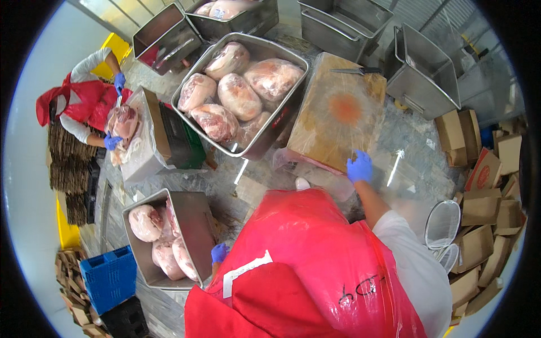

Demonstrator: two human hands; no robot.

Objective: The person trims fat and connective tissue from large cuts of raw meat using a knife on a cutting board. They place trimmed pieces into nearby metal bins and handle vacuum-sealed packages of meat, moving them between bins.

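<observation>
My right hand [359, 168], blue-gloved, is at the near right corner of a stained tan cutting board [329, 124], fingers apart and holding nothing. A black-handled knife [348, 71] lies along the board's far end. My blue-gloved left hand [219, 253] is low beside a steel bin [204, 228] of pale, wrapped-looking meat pieces [145, 223]; it is mostly hidden by my red apron [293, 236], so its grip is unclear. Left of the board, a large steel tub [239, 152] holds several big meat pieces [238, 97].
A co-worker [73, 104] in red cuts meat [121, 121] on a raised surface at left. Several steel bins [422, 73] stand at the back. Cardboard boxes [482, 205] and white mesh baskets [442, 224] crowd the right. A blue pallet [107, 276] and stacked cardboard [73, 152] are at left.
</observation>
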